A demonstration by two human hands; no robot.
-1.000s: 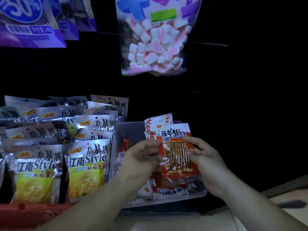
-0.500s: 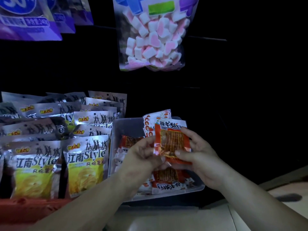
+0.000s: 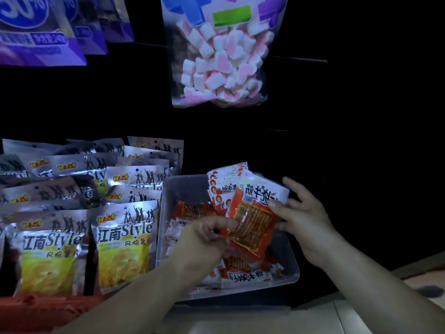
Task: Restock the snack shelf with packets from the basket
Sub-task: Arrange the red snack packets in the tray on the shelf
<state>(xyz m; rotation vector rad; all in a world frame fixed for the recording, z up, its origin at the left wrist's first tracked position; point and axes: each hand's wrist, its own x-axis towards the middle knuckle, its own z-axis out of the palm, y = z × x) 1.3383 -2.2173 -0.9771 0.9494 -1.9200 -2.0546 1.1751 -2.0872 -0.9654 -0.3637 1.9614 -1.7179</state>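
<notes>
Grip status: both hands are on one red packet (image 3: 252,225). The left hand (image 3: 204,239) pinches its lower left edge between thumb and curled fingers. The right hand (image 3: 305,220) holds the upper right corner, thumb pressed on the front and the other fingers spread loosely behind. The packet is tilted, clear of the contents below, and held above the middle of the clear bin (image 3: 166,213).

Location of stock: a fanned row of upright packets (image 3: 226,182) stands at the back of the bin, just behind the held one. Several loose packets (image 3: 245,273) lie flat on the bin floor, some face down or turned round. The lighting is dim, so it cannot be told whether this bin is the shelf's own container or the supply basket.

Progress, as a judgement: the work is partly done. The standing row suggests that some packets are already arranged; the held packet is not yet placed, and the loose ones remain to be sorted.

Surroundings: chip bags (image 3: 122,244) stand in rows to the left of the bin, behind a red tray edge (image 3: 36,307). A marshmallow bag (image 3: 221,63) and purple bags (image 3: 36,32) hang above.
</notes>
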